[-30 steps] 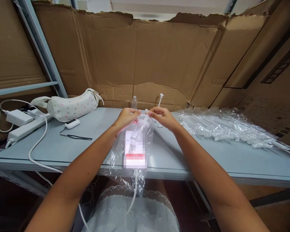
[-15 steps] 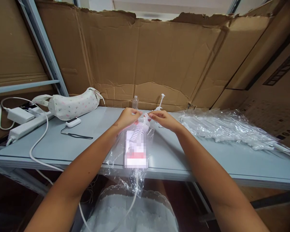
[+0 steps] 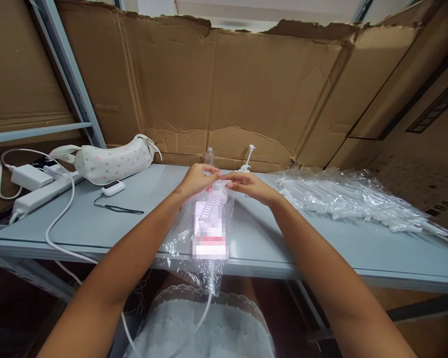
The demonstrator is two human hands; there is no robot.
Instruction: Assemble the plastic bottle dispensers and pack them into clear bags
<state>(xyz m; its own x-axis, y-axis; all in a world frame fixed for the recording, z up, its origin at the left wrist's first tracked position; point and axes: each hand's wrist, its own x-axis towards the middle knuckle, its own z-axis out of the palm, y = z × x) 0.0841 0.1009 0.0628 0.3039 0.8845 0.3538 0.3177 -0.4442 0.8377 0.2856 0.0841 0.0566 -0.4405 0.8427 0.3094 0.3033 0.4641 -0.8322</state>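
In front of me my left hand [image 3: 197, 180] and my right hand [image 3: 251, 185] meet at the top of a clear plastic bag [image 3: 177, 246]. The fingers of both are closed on the bag's upper edge. Inside or beneath the film, just below my fingers, is a pale ribbed plastic piece [image 3: 212, 203]; its exact kind is unclear. The bag drapes over a lit phone [image 3: 209, 250] and hangs past the table's front edge. Behind my hands stand a small clear bottle [image 3: 209, 155] and a white pump-like piece with a thin stem [image 3: 250, 156], its base partly hidden.
A large clear bag of white plastic parts [image 3: 343, 194] lies on the right of the grey table [image 3: 261, 238]. On the left are a white patterned pouch [image 3: 114, 161], a small white device [image 3: 113, 188] with a black strap, and a power strip [image 3: 47, 193]. Cardboard [image 3: 224, 84] walls the back.
My hands have come closer together, with my right fingers now overlapping my left fingertips. The bag's upper part now covers the pale ribbed piece, and its lower end has shifted up slightly.
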